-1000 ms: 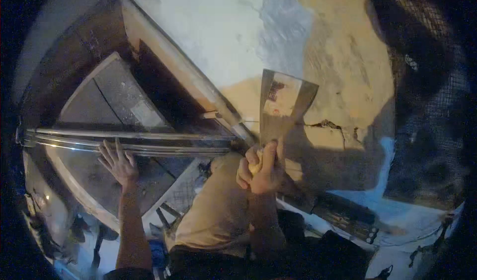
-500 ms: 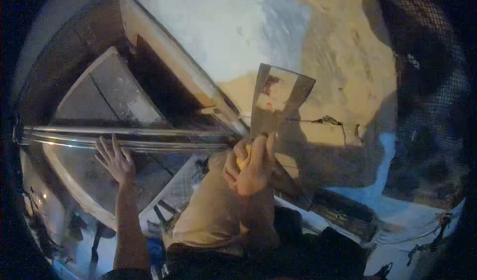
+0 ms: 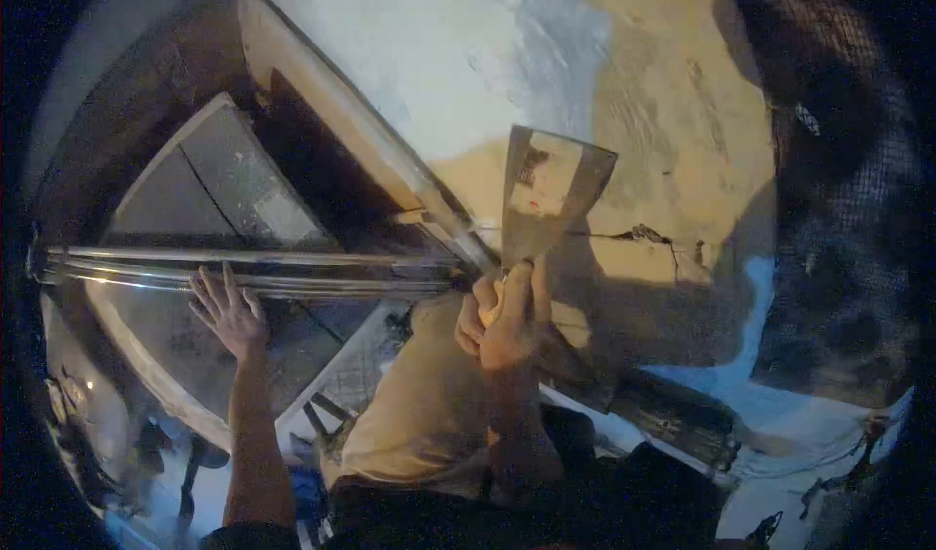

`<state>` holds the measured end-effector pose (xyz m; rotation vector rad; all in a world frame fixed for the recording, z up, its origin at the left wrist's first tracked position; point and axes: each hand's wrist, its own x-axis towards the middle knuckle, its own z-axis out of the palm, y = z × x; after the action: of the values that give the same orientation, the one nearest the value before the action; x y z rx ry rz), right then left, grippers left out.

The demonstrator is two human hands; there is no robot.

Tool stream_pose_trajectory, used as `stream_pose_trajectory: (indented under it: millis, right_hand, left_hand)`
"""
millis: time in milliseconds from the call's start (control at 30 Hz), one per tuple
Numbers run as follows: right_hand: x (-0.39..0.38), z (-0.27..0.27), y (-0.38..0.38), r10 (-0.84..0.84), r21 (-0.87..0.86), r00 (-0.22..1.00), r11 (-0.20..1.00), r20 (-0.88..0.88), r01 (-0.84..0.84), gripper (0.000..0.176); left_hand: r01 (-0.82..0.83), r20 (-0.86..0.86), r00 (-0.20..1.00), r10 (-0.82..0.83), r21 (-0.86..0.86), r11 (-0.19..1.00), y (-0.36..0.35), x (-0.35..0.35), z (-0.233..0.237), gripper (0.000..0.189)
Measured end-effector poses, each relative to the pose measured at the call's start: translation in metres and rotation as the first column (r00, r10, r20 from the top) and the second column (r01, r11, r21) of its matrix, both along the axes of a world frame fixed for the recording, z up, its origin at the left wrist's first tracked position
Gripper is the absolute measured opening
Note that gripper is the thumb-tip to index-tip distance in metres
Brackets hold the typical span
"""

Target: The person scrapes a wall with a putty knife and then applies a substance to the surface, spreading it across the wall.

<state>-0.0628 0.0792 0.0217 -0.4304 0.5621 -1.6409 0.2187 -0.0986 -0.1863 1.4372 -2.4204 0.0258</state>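
My right hand (image 3: 507,333) is wrapped round the handle of a putty knife (image 3: 554,184), a bit of yellow handle showing between the fingers. Its wide, flat blade points away from me, with a pale, reddish-marked patch on its face. Behind the blade, in this view, lies a light, stained surface (image 3: 419,72). On the left, my left hand (image 3: 234,318) is open with fingers spread, its fingertips at the shiny metal rails (image 3: 146,282) that run sideways. Beneath the rails is a grey panel (image 3: 180,189) with a curved edge.
A pale beam (image 3: 341,111) slants between the panel and the light surface. A jagged crack (image 3: 639,235) marks that surface right of the blade. Dark mesh (image 3: 838,33) borders the right side. A dark, blocky object (image 3: 673,413) lies at lower right, beside my leg (image 3: 409,404).
My right hand has shifted slightly right and up, turning the putty knife a little. My left hand has barely moved along the rails.
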Motion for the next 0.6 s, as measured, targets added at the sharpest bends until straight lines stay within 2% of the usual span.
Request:
stream_pose_trajectory:
  millis: [67, 100, 167, 200, 267, 300, 367, 400, 500, 533, 600]
  right_hand:
    - [0.01, 0.011, -0.01, -0.071, 0.073, 0.984, 0.994, -0.164, 0.084, 0.04]
    - [0.037, 0.047, -0.028, -0.346, 0.395, 0.846, 0.768, -0.406, 0.504, 0.038]
    - [0.054, 0.059, -0.022, -0.518, 0.526, 0.667, 0.414, -0.535, 0.743, 0.036]
    - [0.047, 0.05, -0.006, -0.584, 0.519, 0.729, 0.526, -0.357, 0.675, 0.035]
    - [0.044, 0.051, -0.002, -0.617, 0.488, 0.767, 0.622, -0.176, 0.613, 0.033]
    - [0.043, 0.051, -0.002, -0.617, 0.508, 0.765, 0.607, -0.185, 0.612, 0.033]
    - [0.03, 0.033, -0.001, -0.44, 0.299, 0.897, 0.852, -0.033, 0.429, 0.035]
    - [0.012, -0.003, 0.002, -0.198, 0.011, 0.978, 0.98, 0.065, 0.198, 0.037]
    - [0.013, 0.008, 0.025, -0.243, 0.292, 0.97, 0.927, -0.006, 0.234, 0.051]
    - [-0.002, -0.008, 0.022, 0.002, 0.019, 1.0, 1.0, 0.025, -0.002, 0.054]
    - [-0.014, -0.013, 0.018, 0.209, -0.176, 0.977, 0.961, -0.038, -0.213, 0.057]
  left_hand:
    - [-0.028, 0.062, 0.998, 0.027, 0.026, 0.999, 0.002, 0.002, 0.001, 0.051]
    - [-0.041, 0.098, 0.994, 0.037, 0.044, 0.998, -0.001, -0.002, 0.003, 0.051]
    - [-0.031, 0.086, 0.996, 0.029, 0.022, 0.999, -0.001, -0.002, -0.001, 0.051]
    - [-0.022, 0.077, 0.997, 0.021, 0.007, 1.0, -0.004, -0.003, -0.001, 0.052]
    - [-0.019, 0.071, 0.997, 0.019, 0.008, 1.0, -0.004, -0.001, -0.001, 0.052]
    - [-0.022, 0.074, 0.997, 0.021, 0.014, 1.0, -0.002, 0.0, -0.002, 0.052]
    - [-0.024, 0.061, 0.998, 0.023, 0.011, 1.0, -0.002, -0.002, 0.0, 0.051]
    - [-0.022, 0.056, 0.998, 0.021, 0.015, 1.0, 0.0, -0.003, 0.0, 0.051]
    - [-0.018, 0.066, 0.998, 0.018, 0.012, 1.0, 0.001, -0.004, 0.003, 0.051]
    - [-0.01, 0.042, 0.999, 0.009, 0.01, 1.0, 0.001, -0.006, 0.006, 0.051]
    - [-0.007, 0.021, 1.0, 0.008, -0.024, 1.0, -0.001, -0.004, -0.001, 0.051]
